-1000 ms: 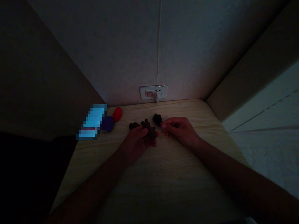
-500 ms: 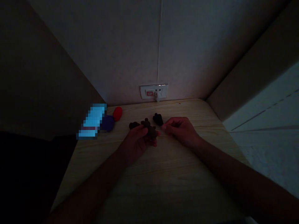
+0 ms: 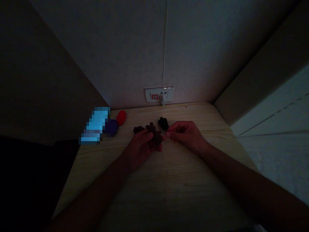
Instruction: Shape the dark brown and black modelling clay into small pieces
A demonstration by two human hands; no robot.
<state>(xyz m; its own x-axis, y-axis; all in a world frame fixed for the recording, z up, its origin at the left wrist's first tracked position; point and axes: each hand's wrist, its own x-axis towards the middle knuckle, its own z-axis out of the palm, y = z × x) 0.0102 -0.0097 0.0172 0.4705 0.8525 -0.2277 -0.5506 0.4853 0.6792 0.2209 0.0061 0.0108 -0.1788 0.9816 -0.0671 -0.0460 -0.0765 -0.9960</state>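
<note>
My left hand [image 3: 140, 146] is closed round a dark brown lumpy figure [image 3: 154, 133], which has small rounded knobs and looks like modelling clay. Its thumb lies across the near side, and fingertips show beneath. My right hand [image 3: 187, 135] is in a pinch just right of the figure, thumb and forefinger together. Whatever is between those fingertips is too small and dark to make out. A black lump [image 3: 163, 123] lies at the tips of the right fingers; I cannot tell whether they touch it. Another brown lump [image 3: 138, 129] sits behind the left hand, partly hidden.
A red lump [image 3: 121, 118] and a dark blue lump [image 3: 111, 127] lie at the back left of the wooden table [image 3: 156, 193]. Beside them is a bright, pixelated rectangle [image 3: 95, 124]. A wall socket [image 3: 159, 95] with a plug is just above the table's back edge. The light is dim.
My right hand's fingertips have shifted slightly left, towards the brown figure. The left hand and the figure stay almost where they were.
</note>
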